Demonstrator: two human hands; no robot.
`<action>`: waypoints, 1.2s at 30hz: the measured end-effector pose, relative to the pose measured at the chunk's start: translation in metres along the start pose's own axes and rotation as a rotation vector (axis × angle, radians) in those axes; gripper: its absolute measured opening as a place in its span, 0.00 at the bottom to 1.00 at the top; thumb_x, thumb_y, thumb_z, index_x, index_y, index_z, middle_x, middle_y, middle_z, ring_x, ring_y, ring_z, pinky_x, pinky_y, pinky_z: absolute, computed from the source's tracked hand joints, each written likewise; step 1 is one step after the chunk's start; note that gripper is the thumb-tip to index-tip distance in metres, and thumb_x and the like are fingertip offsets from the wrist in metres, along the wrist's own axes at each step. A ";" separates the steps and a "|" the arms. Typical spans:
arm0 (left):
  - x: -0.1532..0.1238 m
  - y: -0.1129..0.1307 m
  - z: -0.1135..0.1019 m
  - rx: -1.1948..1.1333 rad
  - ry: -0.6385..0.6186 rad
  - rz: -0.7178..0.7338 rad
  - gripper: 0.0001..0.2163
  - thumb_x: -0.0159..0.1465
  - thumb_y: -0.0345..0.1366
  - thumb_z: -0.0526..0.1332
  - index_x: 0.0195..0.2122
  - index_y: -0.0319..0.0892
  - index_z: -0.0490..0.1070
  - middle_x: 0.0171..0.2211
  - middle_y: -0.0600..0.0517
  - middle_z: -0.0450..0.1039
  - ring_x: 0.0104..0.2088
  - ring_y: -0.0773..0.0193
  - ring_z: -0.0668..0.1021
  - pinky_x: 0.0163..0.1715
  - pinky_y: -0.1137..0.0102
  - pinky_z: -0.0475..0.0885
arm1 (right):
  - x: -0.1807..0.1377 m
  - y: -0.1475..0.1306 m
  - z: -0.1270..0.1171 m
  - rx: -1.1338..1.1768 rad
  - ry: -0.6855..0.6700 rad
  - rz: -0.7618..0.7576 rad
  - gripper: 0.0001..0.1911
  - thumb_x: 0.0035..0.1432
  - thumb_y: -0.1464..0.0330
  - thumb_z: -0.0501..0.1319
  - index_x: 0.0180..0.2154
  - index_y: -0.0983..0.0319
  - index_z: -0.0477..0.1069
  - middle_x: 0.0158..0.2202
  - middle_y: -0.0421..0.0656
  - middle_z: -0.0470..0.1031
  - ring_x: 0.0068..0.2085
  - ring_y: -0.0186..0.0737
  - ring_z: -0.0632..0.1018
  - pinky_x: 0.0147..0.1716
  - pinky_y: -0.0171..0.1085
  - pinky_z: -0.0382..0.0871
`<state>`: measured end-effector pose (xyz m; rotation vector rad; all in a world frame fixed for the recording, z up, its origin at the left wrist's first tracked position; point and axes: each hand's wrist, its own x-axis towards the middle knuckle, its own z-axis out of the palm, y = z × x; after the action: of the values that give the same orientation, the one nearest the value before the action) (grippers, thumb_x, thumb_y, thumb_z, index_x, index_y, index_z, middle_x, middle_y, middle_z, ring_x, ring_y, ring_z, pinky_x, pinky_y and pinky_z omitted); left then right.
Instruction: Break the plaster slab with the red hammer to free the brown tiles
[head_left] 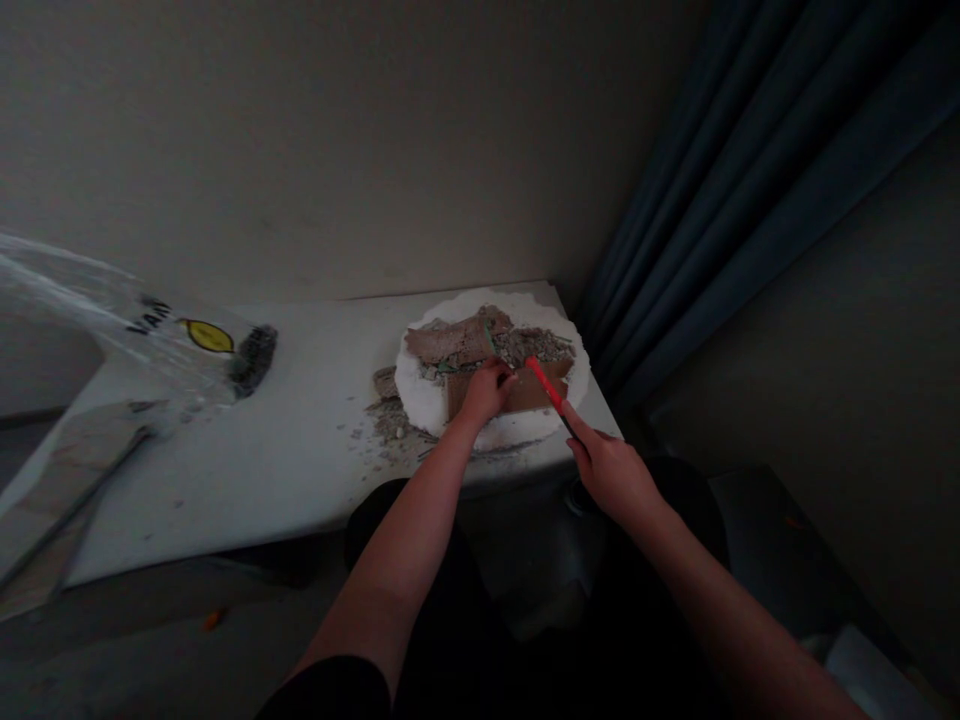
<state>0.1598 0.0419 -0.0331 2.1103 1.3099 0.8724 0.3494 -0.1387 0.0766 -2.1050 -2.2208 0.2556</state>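
My right hand [616,473] is wrapped round the dark handle of a slim red tool [546,381], whose exact kind does not show. The tool's red end reaches up and left to the edge of grey rubble [525,343]. My left hand [486,390] rests on a flat brown piece [529,392], fingers curled together near the tool's tip; what they pinch, if anything, cannot be made out. Under both lies a round white slab [416,402] with an uneven edge. A rough reddish-brown sheet [450,342] sits on the slab's far left part.
The slab stands on a white table [292,440] against a wall. Crumbs and debris [390,420] lie left of it. Farther left are a clear plastic bag [191,335] with dark contents and a sheet with a dark rod [82,495]. A blue curtain [720,190] hangs at right.
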 end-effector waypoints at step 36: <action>0.005 -0.011 0.004 0.053 -0.012 0.042 0.06 0.64 0.34 0.62 0.32 0.38 0.76 0.37 0.45 0.77 0.37 0.58 0.78 0.42 0.65 0.72 | -0.007 -0.012 0.008 0.107 0.078 0.005 0.31 0.73 0.66 0.49 0.74 0.55 0.50 0.42 0.48 0.83 0.36 0.46 0.83 0.38 0.40 0.74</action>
<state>0.1584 0.0504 -0.0422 2.1876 1.3001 0.8502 0.3366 -0.1467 0.0717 -2.0299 -2.1105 0.2812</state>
